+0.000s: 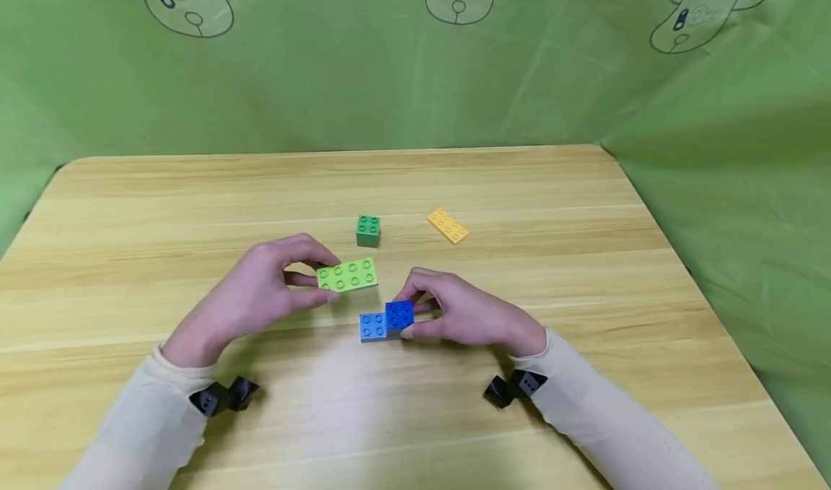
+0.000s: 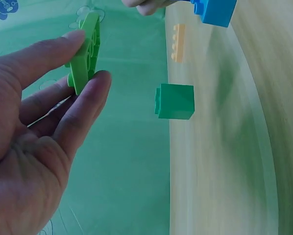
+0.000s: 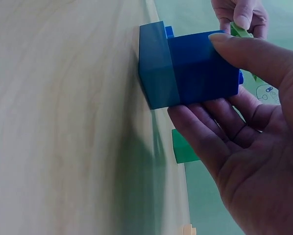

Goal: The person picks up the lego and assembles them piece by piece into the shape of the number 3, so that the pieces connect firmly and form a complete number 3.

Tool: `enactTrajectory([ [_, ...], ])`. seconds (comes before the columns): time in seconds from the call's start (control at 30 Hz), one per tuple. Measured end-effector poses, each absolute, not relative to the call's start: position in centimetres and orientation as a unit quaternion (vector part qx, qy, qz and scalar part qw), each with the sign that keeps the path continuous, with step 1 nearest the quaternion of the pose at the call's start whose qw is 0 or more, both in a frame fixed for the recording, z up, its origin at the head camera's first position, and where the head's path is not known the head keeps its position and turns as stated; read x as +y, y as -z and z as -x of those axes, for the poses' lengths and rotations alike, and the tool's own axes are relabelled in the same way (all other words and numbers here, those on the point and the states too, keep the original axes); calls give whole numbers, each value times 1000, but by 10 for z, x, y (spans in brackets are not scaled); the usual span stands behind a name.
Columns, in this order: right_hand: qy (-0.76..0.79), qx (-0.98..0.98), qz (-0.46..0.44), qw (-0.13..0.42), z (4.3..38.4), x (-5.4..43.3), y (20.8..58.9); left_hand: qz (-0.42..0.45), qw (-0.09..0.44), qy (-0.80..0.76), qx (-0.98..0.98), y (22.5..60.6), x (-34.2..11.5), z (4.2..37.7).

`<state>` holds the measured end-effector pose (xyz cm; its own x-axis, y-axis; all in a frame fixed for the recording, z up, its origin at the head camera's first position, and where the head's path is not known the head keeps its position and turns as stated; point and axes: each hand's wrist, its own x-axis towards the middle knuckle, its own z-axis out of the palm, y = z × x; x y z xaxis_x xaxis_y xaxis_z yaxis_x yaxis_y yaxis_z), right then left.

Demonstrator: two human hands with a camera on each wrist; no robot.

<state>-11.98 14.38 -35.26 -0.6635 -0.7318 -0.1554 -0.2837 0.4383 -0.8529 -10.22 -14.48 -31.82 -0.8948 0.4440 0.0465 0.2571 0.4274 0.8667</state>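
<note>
My left hand pinches a flat lime-green building brick by its left end, thumb on one side and fingers on the other. In the left wrist view this lime-green brick is seen edge-on, above the table. My right hand grips a dark blue brick between thumb and fingers. That brick sits on the right half of a flatter light blue brick, whose left studs are bare. The right wrist view shows the dark blue brick joined to the light blue one.
Beyond the hands, a dark green square brick stands on the wooden table. To its right lies a thin yellow-orange brick, set at a slant. A green cloth hangs behind the table's far edge.
</note>
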Motion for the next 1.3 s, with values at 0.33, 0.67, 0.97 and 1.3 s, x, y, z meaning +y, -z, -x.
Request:
enactTrajectory([
  [0.33, 440, 800, 305, 271, 119, 143, 353, -249, 111, -513, 814, 317, -134, 96],
  [0.67, 433, 802, 315, 265, 121, 145, 355, -263, 117, -527, 799, 321, -125, 94],
  [0.97, 427, 804, 314, 268, 122, 144, 355, -277, 123, -522, 797, 326, -118, 94],
  [1.3, 419, 808, 313, 270, 122, 144, 353, -281, 137, -521, 794, 330, -114, 95],
])
